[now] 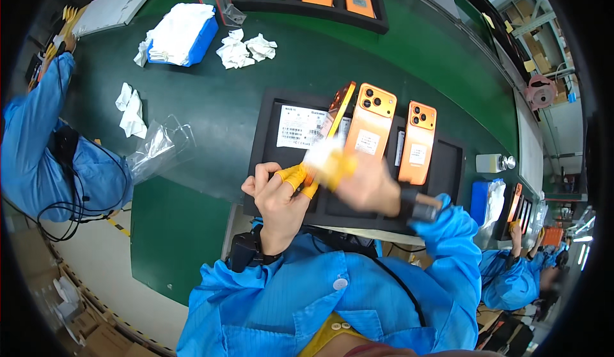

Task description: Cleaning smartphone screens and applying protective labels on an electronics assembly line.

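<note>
My left hand (280,198), with yellow finger cots, grips the lower end of an orange smartphone (339,111), which stands tilted on its edge above a black foam tray (265,126). My right hand (368,181), blurred by motion and also wearing yellow cots, presses a white wipe (320,154) against the lower part of that phone. Two more orange phones, a middle phone (371,123) and a right phone (417,146), lie camera side up in the tray with white labels on their backs. A printed white sheet (300,126) lies at the tray's left.
Crumpled wipes (235,50) and a blue box (203,42) of white wipes are at the far left. Another phone tray (377,21) lies at the back. A clear bottle (492,163) stands to the right. Co-workers in blue sit on both sides; a clear plastic bag (163,146) is at left.
</note>
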Action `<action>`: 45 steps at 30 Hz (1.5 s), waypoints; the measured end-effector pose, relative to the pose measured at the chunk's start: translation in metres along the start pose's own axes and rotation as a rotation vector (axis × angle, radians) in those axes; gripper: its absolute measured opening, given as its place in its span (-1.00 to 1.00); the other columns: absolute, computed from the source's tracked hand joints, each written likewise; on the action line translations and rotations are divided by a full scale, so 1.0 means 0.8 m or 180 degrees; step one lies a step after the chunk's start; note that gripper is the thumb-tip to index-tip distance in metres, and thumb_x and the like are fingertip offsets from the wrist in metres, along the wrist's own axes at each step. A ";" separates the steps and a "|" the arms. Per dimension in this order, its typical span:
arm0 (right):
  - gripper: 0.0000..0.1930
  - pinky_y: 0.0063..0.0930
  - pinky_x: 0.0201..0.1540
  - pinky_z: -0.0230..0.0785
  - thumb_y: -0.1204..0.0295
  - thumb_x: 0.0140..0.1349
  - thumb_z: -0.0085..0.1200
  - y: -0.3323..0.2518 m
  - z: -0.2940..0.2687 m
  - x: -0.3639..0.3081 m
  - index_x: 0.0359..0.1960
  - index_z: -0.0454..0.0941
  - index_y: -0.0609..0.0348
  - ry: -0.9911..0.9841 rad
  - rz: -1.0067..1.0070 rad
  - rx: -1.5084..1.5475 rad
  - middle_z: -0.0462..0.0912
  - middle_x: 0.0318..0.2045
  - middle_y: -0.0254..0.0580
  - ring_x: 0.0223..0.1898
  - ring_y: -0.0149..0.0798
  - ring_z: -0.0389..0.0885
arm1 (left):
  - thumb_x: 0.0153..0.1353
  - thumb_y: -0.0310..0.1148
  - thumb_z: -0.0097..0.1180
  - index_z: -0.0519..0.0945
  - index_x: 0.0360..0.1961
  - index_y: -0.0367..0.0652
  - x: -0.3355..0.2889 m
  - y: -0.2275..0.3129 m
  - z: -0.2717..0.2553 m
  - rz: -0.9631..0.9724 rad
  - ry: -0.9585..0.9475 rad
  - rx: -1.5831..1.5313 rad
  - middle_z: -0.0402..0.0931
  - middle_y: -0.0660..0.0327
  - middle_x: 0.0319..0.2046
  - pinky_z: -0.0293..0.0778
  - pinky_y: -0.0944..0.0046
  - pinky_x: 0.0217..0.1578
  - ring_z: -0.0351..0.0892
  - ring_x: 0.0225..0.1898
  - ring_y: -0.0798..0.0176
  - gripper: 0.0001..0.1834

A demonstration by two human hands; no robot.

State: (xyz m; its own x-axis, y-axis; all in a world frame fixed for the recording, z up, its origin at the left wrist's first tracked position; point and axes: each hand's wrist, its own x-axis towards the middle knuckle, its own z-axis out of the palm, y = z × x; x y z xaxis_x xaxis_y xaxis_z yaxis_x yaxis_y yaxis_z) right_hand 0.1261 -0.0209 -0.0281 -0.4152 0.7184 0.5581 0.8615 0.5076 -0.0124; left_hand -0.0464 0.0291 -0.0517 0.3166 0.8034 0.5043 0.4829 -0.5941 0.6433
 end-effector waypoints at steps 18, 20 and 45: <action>-0.60 -0.31 -0.33 0.41 0.68 -0.10 0.05 0.101 0.020 0.028 -0.13 0.57 0.20 0.0919 0.1070 -0.0061 0.53 -0.31 -0.09 -0.35 -0.08 0.52 | -0.17 -0.28 0.33 0.61 -0.24 -0.20 0.069 0.031 -0.018 0.0227 -0.0863 0.0133 0.48 0.20 -0.45 0.09 0.16 -0.25 0.38 -0.32 0.18 -0.59; -0.57 -0.33 -0.28 0.41 0.70 -0.04 0.00 0.094 0.025 0.033 -0.07 0.56 0.16 0.0953 0.1246 0.0277 0.51 -0.31 -0.08 -0.32 -0.06 0.53 | -0.10 -0.27 0.26 0.61 -0.32 -0.25 0.107 0.029 0.003 0.0336 -0.1313 0.0398 0.48 0.11 -0.46 0.10 0.12 -0.26 0.40 -0.31 0.11 -0.67; -0.56 -0.35 -0.30 0.41 0.79 -0.12 -0.01 -0.009 -0.084 0.037 -0.13 0.59 0.23 0.1623 0.1710 0.0925 0.56 -0.26 0.02 -0.32 -0.04 0.53 | -0.05 -0.55 0.26 0.64 -0.37 -0.30 0.033 -0.005 0.000 0.0584 0.1140 -0.1278 0.42 0.22 -0.52 0.19 0.34 -0.29 0.34 -0.37 0.27 -0.83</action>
State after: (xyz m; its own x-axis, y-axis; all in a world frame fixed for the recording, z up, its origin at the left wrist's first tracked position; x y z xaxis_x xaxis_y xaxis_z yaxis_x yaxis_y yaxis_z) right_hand 0.1276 -0.0352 0.0438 0.2809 0.6296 0.7244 0.7660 0.3076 -0.5644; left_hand -0.0397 0.0522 -0.0410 0.0354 0.6635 0.7473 0.0757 -0.7474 0.6600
